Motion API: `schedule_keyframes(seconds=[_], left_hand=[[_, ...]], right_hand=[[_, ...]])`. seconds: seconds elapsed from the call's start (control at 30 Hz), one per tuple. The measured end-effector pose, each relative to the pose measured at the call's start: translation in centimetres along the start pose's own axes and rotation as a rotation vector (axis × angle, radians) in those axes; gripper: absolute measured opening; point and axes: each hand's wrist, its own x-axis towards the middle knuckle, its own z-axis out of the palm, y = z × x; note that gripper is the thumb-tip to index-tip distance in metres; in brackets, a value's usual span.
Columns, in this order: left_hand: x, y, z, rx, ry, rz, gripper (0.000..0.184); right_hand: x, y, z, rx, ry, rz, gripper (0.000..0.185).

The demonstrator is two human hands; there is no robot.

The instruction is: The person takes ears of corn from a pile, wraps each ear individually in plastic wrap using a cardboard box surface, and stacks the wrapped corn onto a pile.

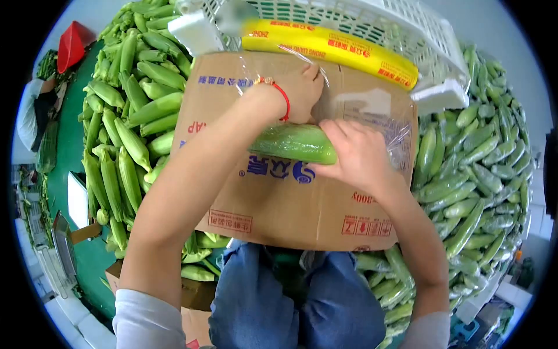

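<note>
An ear of corn in its green husk (293, 144) lies across the flattened cardboard box in front of me, with clear film shining over it. My right hand (359, 152) is closed around its right end, thumb below and fingers above. Just beyond the corn, my left hand (302, 96) reaches across with its fingers curled in at the clear cling film (324, 72); part of its grip is hidden. A red cord bracelet (285, 100) circles that wrist. Behind the hands rests a yellow printed film roll (331, 51).
The cardboard box (267, 198) spans my knees. A white plastic crate (378, 23) stands behind it. Unwrapped corn (131, 139) is heaped at left, film-wrapped ears (471, 168) at right. A red scoop-like object (72, 47) lies at far left.
</note>
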Motion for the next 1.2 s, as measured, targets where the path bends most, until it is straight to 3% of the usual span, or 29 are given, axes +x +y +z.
schedule_keyframes(seconds=[0.1, 0.2, 0.23, 0.3, 0.33, 0.37, 0.47, 0.5, 0.53, 0.57, 0.6, 0.63, 0.67, 0.73, 0.77, 0.8, 0.83, 0.87, 0.93, 0.97, 1.03, 1.1, 1.13, 1.2], left_hand=[[0.1, -0.9, 1.1, -0.112, 0.003, -0.012, 0.095], [-0.6, -1.2, 1.2, -0.158, 0.105, 0.016, 0.085], [-1.3, -1.3, 0.9, -0.385, 0.202, 0.04, 0.079], [-3.6, -1.2, 0.6, -0.842, 0.402, 0.094, 0.068], [-5.5, -0.4, 1.1, -0.833, 0.649, 0.127, 0.06], [-7.7, 1.5, 2.0, -0.82, 0.889, 0.162, 0.053], [-10.3, 8.0, 2.1, -0.75, 0.93, 0.356, 0.048], [-9.5, 8.6, 2.7, -1.039, 1.027, 0.282, 0.052], [-9.3, 8.8, 2.7, -1.398, 1.028, 0.318, 0.054], [-9.0, 8.9, 2.6, -1.76, 1.056, 0.363, 0.057], [-8.9, 8.7, 1.4, -2.183, 0.953, 0.536, 0.058], [-9.0, 8.6, 1.0, -2.395, 0.877, 0.586, 0.057], [-9.2, 8.4, 0.7, -2.61, 0.802, 0.626, 0.056], [-9.3, 7.9, 0.7, -2.626, 0.795, 0.472, 0.05], [-9.7, 7.8, 0.4, -2.366, 0.892, 0.043, 0.027], [-9.9, 7.4, 1.5, -2.306, 0.95, -0.094, 0.023], [-10.1, 6.7, 2.8, -2.237, 1.012, -0.215, 0.021], [-10.9, 6.4, 3.7, -2.0, 1.045, -0.337, 0.025], [-12.1, 7.5, 4.9, -1.782, 1.117, -0.405, 0.02], [-12.9, 8.2, 5.4, -1.628, 1.11, -0.465, 0.017], [-15.6, 8.2, 7.6, -1.582, 0.858, -0.457, 0.017], [-17.1, 9.3, 7.7, -1.714, 0.676, -0.357, 0.027], [-17.4, 10.2, 6.4, -1.878, 0.462, -0.351, 0.035], [-18.0, 9.5, 9.3, -1.894, 0.215, -0.285, 0.041]], right_hand=[[-2.9, -2.4, -1.1, 0.205, -0.082, -0.046, 0.061], [-7.5, -5.1, -3.1, 0.546, -0.558, 0.036, 0.061], [-8.4, -5.3, -4.3, 0.527, -0.811, 0.03, 0.067], [-11.7, -4.3, -5.2, 0.661, -0.674, 0.215, 0.074], [-12.9, -3.9, -5.3, 0.725, -0.592, 0.318, 0.077], [-13.6, -3.8, -5.1, 0.993, -0.408, 0.572, 0.081], [-11.6, -3.7, -4.5, 1.7, -0.341, 0.8, 0.084], [-9.9, -5.4, -4.9, 2.01, -0.437, 0.828, 0.088], [-8.3, -6.2, -4.1, 2.324, -0.58, 0.782, 0.092], [-7.4, -7.1, -2.2, 2.592, -0.62, 0.552, 0.093], [-6.5, -8.1, -0.3, 2.834, -0.709, 0.297, 0.096], [-5.7, -9.5, 3.6, 3.079, -0.796, -0.121, 0.097], [-4.7, -9.5, 3.5, 3.015, -0.787, -0.206, 0.093], [-2.8, -9.4, 3.4, 2.883, -0.754, -0.368, 0.09], [-4.5, -8.2, 1.9, 2.779, -0.693, 0.131, 0.09], [-6.1, -7.5, 0.5, 2.605, -0.608, 0.597, 0.09], [-7.2, -7.5, -0.7, 2.517, -0.369, 0.784, 0.072], [-7.8, -7.2, -1.2, 2.198, -0.201, 0.835, 0.064], [-9.0, -6.8, -1.9, 1.548, 0.07, 0.897, 0.051], [-9.8, -5.9, -1.7, 1.299, 0.246, 0.759, 0.048], [-11.2, -2.7, -0.9, 0.759, 0.534, 0.48, 0.045], [-10.5, -2.3, -1.0, 0.946, 0.818, 0.497, 0.043], [-9.5, -2.1, -1.2, 0.985, 0.952, 0.472, 0.043], [-5.9, -4.2, -4.7, 1.746, 0.924, 0.67, 0.033]])
